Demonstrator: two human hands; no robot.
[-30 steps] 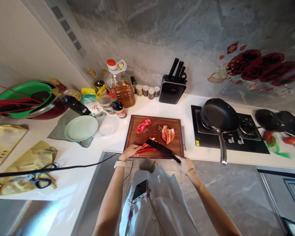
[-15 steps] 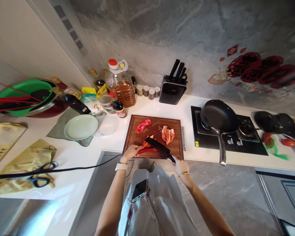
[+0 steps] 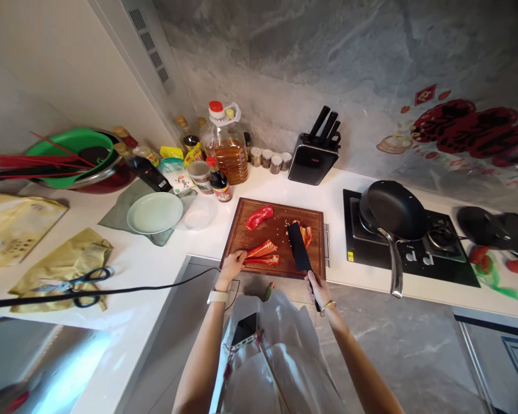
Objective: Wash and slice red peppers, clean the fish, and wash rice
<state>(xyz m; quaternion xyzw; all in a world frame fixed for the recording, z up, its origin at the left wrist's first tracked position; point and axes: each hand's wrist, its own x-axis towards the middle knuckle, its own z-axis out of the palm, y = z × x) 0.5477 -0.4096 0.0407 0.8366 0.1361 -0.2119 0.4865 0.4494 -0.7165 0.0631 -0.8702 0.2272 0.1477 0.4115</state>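
On the wooden cutting board point(image 3: 242, 230) lie cut pieces of red pepper. My left hand point(image 3: 232, 268) has its fingers closed on the left end of a split red pepper point(image 3: 262, 250) near the board's front left. My right hand point(image 3: 320, 289) grips the handle of a black kitchen knife point(image 3: 299, 246). Its broad blade lies over the board's right side and partly covers a heap of pepper cores and seeds point(image 3: 306, 233). Another red pepper piece point(image 3: 259, 217) rests at the back of the board, skin side up, apart from both hands.
Behind the board stand a knife block point(image 3: 313, 158), spice jars point(image 3: 265, 158), an oil jug point(image 3: 228, 152) and a sauce bottle point(image 3: 219, 181). A pale plate point(image 3: 154, 213) and scissors point(image 3: 84, 283) lie left. At right a frying pan point(image 3: 392, 210) sits on the black stove point(image 3: 371, 256).
The knife has moved right, from the split pepper to the cores, and turned its tip away from me. My left hand still holds the pepper, which now lies spread more open.
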